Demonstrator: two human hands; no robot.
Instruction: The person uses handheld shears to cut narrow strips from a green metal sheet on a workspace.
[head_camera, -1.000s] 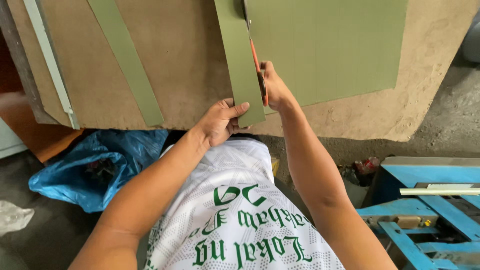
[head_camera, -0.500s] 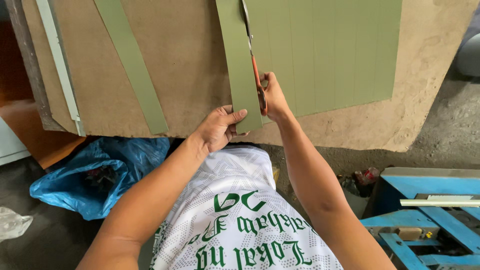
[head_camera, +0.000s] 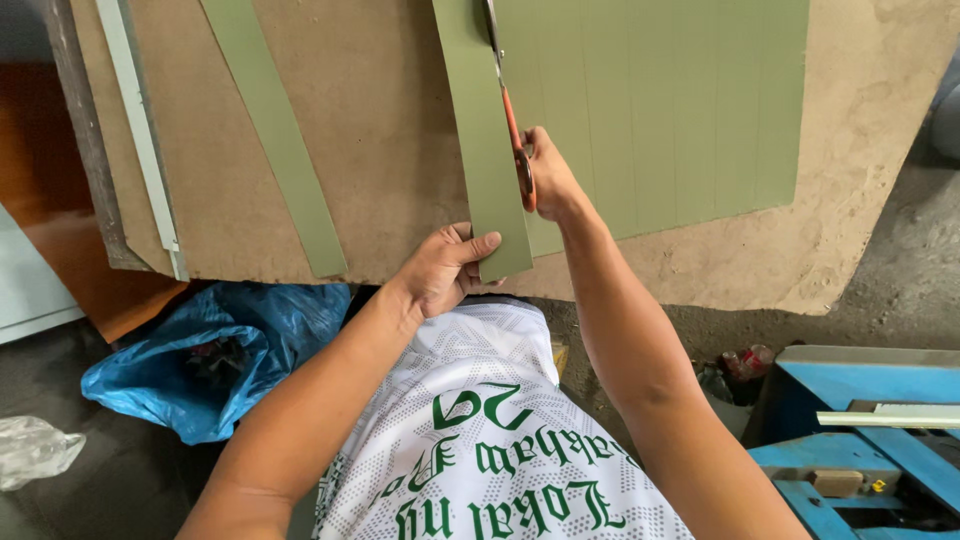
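Observation:
A large olive-green sheet (head_camera: 680, 110) lies on a brown board (head_camera: 380, 130) in front of me. My right hand (head_camera: 548, 178) grips orange-handled scissors (head_camera: 510, 120), whose blades run up along a cut line in the sheet. A long green strip (head_camera: 485, 140) is partly cut free on the left of the blades. My left hand (head_camera: 445, 268) pinches the strip's lower end at the board's near edge.
A separate cut green strip (head_camera: 275, 140) lies slanted on the board, beside a pale metal rail (head_camera: 140, 140). A blue plastic bag (head_camera: 210, 355) sits on the floor at the left. A blue metal frame (head_camera: 860, 440) stands at the lower right.
The scissors and my right hand have moved farther up the sheet, lengthening the cut. My left hand stays on the strip's lower end.

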